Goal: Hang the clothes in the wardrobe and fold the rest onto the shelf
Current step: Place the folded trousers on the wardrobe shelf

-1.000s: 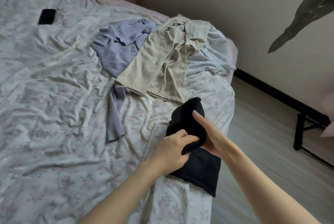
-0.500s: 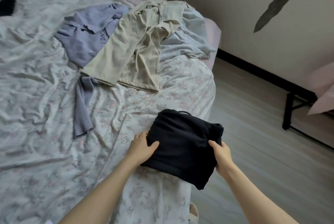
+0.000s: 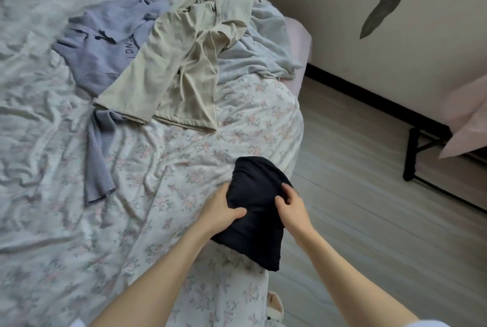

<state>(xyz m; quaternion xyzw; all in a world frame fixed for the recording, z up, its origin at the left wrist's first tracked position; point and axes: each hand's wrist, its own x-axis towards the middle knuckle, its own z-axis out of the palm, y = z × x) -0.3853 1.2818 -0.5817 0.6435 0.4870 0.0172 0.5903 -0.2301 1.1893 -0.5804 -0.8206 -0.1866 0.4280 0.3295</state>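
Gripping from both sides, I am holding the folded black garment (image 3: 254, 210) with my left hand (image 3: 224, 212) and right hand (image 3: 291, 206) at the bed (image 3: 66, 221) corner, pressing the bundle together so the folds keep for the shelf.

The folded black fabric garment (image 3: 254, 210) has been turned narrower; the right hand (image 3: 292, 205) has shifted from its edge onto its top.

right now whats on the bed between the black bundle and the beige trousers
Nothing but bare floral sheet, as the head view shows. The black bundle and the beige trousers lie apart, no other garment between them.
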